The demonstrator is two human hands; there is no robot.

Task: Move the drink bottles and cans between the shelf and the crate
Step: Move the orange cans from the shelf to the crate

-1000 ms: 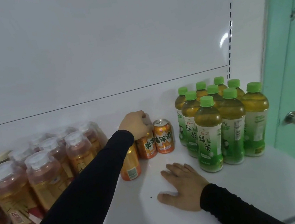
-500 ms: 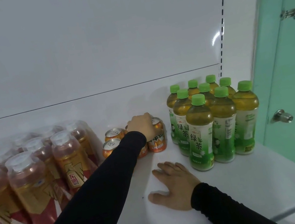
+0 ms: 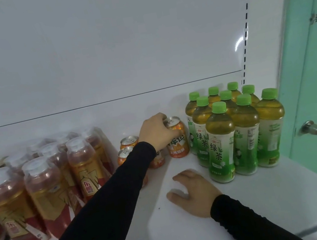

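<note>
Our left hand [image 3: 158, 131] curls over the top of an orange can [image 3: 176, 137] standing on the shelf [image 3: 270, 189] beside the green tea bottles [image 3: 236, 127]. Our right hand [image 3: 195, 192] rests flat. The can looks rigid, smooth, probably light; we'd grip its sides.

Left arm [image 3: 105, 208]: long black sleeve, close-fitting, plain, ending in a snug cuff at the wrist | Left hand [image 3: 156, 133]: bare, no glove, ring or watch showing | Right arm [image 3: 252, 223]: matching black sleeve, faintly creased near the cuff | Right hand [image 3: 194, 191]: bare, ungloved
</note>
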